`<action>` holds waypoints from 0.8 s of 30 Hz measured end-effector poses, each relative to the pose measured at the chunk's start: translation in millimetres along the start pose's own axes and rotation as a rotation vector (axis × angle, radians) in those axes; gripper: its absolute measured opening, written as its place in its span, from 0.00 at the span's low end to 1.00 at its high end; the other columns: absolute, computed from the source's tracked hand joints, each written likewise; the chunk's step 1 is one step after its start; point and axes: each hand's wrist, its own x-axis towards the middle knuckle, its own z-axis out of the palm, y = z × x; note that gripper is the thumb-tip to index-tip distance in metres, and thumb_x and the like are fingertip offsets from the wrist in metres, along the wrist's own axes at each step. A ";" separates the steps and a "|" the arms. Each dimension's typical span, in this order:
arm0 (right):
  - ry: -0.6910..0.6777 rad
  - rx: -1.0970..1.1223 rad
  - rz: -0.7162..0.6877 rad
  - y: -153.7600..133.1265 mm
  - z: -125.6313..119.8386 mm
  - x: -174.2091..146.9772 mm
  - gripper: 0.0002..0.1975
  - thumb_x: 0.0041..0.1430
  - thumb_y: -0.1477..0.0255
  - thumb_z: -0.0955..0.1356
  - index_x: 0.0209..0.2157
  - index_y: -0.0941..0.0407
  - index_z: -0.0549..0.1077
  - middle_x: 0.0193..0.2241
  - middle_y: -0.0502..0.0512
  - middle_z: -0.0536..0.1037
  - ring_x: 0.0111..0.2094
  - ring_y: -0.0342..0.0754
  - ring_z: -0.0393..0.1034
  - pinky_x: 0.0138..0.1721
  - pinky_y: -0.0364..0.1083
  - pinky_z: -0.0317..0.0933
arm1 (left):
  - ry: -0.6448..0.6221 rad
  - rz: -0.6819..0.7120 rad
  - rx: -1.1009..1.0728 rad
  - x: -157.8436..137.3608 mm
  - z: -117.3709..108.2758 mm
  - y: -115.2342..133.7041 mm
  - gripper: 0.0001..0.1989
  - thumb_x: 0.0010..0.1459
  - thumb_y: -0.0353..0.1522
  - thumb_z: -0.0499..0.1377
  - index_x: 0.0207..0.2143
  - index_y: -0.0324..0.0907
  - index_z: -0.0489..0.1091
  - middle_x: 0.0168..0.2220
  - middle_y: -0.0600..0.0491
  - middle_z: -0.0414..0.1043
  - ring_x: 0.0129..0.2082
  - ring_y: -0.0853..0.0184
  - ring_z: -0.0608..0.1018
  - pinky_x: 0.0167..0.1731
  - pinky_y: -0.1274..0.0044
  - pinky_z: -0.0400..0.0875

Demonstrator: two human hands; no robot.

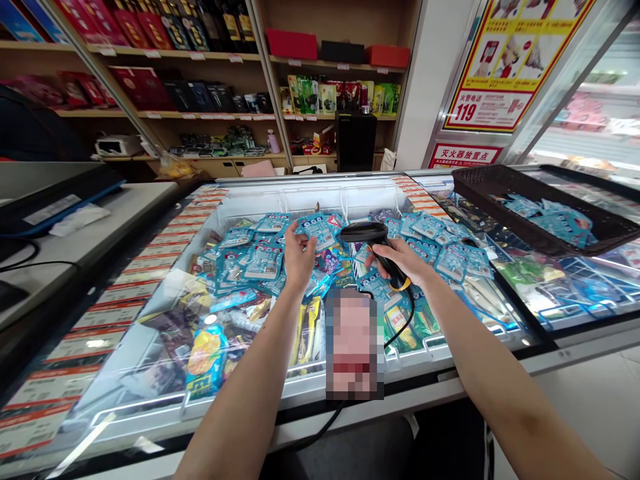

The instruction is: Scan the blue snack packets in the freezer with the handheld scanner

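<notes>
My right hand is wrapped around the handle of a black barcode scanner, its head pointing left and a cable hanging down from the grip. To its left, my left hand has thumb and fingers at the left edge of a small blue packet, which appears gripped; its printed side faces me. Many similar blue packets lie in a loose pile under and around my left hand. More blue packets spread out to the right of the scanner.
The packets lie on a glass-topped freezer with packaged goods inside. A dark basket with blue packets stands at right. A blurred-out upright object is near the front edge. Shelves line the back; a counter is left.
</notes>
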 end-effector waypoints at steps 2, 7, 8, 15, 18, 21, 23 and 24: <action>0.002 0.003 0.003 -1.2 0.3 -0.3 0.19 0.55 0.56 0.67 0.35 0.59 0.70 0.30 0.58 0.79 0.15 0.39 0.64 0.16 0.41 0.58 | -0.009 -0.021 -0.011 -0.1 0.0 0.7 0.29 0.57 0.38 0.57 0.59 0.42 0.53 0.33 0.53 0.66 0.31 0.68 0.73 0.35 0.72 0.72; 0.065 0.017 0.023 -3.2 0.0 -0.7 0.20 0.54 0.55 0.68 0.36 0.59 0.69 0.30 0.58 0.79 0.16 0.39 0.64 0.15 0.40 0.57 | -0.012 -0.074 0.005 -0.1 -1.0 5.7 0.31 0.57 0.38 0.57 0.60 0.41 0.52 0.33 0.52 0.66 0.32 0.67 0.73 0.34 0.72 0.71; 0.082 0.020 0.022 -2.6 -0.8 -0.6 0.20 0.54 0.55 0.68 0.36 0.58 0.70 0.30 0.58 0.79 0.16 0.39 0.65 0.15 0.40 0.57 | -0.013 -0.077 0.015 0.0 -1.6 7.6 0.31 0.57 0.38 0.58 0.60 0.41 0.52 0.33 0.51 0.66 0.32 0.66 0.73 0.35 0.72 0.71; 0.197 0.071 0.032 6.6 -14.8 2.8 0.19 0.54 0.54 0.68 0.35 0.57 0.70 0.31 0.57 0.79 0.16 0.40 0.66 0.15 0.40 0.58 | 0.034 0.010 0.202 5.2 -17.9 22.3 0.29 0.58 0.34 0.55 0.61 0.42 0.52 0.47 0.43 0.66 0.41 0.61 0.73 0.44 0.65 0.70; 0.252 0.088 0.039 8.1 -20.2 3.9 0.20 0.53 0.54 0.68 0.35 0.57 0.70 0.32 0.58 0.79 0.17 0.40 0.66 0.14 0.40 0.58 | 0.055 0.063 0.326 7.8 -28.6 23.9 0.24 0.58 0.30 0.53 0.58 0.42 0.58 0.50 0.41 0.64 0.49 0.56 0.70 0.52 0.61 0.64; 0.272 0.112 0.044 8.4 -23.2 4.1 0.20 0.53 0.54 0.68 0.35 0.57 0.70 0.31 0.58 0.79 0.17 0.41 0.66 0.14 0.41 0.57 | 0.033 0.086 0.395 7.3 -34.1 22.2 0.21 0.57 0.28 0.52 0.54 0.40 0.63 0.52 0.40 0.61 0.55 0.53 0.66 0.56 0.58 0.60; 0.277 0.121 0.046 8.7 -24.4 4.1 0.20 0.53 0.54 0.68 0.36 0.56 0.70 0.31 0.57 0.79 0.17 0.41 0.65 0.14 0.42 0.57 | 0.000 0.145 0.412 5.5 -33.8 20.7 0.21 0.56 0.28 0.54 0.53 0.41 0.64 0.57 0.40 0.56 0.60 0.51 0.60 0.58 0.58 0.57; 0.282 0.121 0.048 8.9 -24.8 4.1 0.20 0.53 0.53 0.68 0.36 0.56 0.70 0.31 0.57 0.79 0.17 0.42 0.65 0.14 0.42 0.57 | -0.011 0.183 0.425 4.4 -32.6 20.3 0.22 0.55 0.27 0.54 0.53 0.41 0.64 0.60 0.40 0.52 0.62 0.50 0.56 0.59 0.57 0.54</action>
